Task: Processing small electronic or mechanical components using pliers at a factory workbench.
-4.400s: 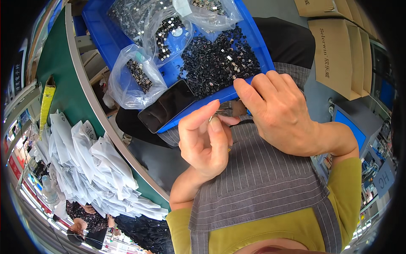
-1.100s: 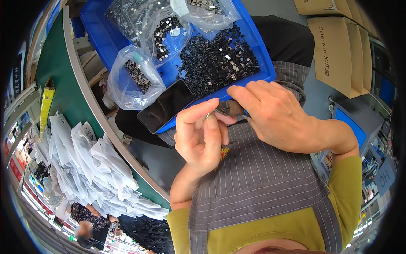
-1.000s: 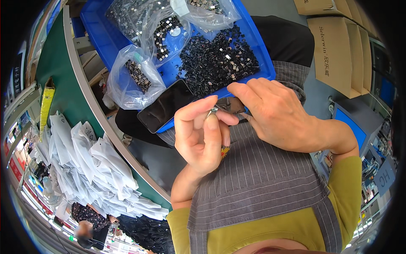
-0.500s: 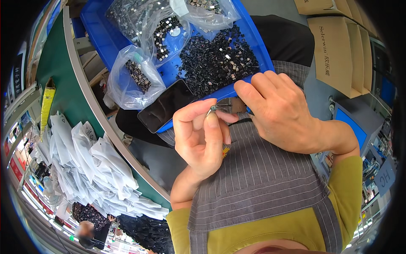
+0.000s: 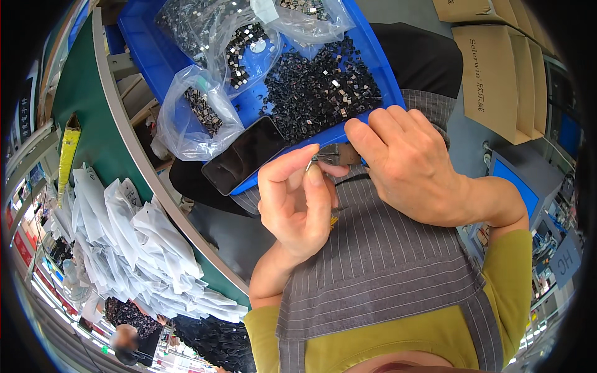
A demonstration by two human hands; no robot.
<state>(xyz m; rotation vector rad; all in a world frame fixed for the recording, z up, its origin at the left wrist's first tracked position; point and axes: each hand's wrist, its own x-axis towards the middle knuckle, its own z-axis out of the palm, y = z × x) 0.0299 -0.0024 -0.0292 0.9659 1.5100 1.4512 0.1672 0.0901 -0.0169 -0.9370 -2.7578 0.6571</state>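
Left hand [image 5: 295, 211] just this side of the blue tray [image 5: 393, 90]: my thumb and forefinger pinch a small metallic piece [image 5: 313, 160]. Right hand [image 5: 413, 168] by the tray's near right corner: fingers curled, grip hidden, cannot tell. Phone [image 5: 244, 155] across the tray's near left edge. My judgement: a slack pinch could lose the piece among the tray's black parts [image 5: 311, 93]. Right of the tray, a brown carton [image 5: 491, 81] bears dark lettering.

Pinched piece [image 5: 313, 160] too small to identify, blue tray [image 5: 384, 71] cropped above
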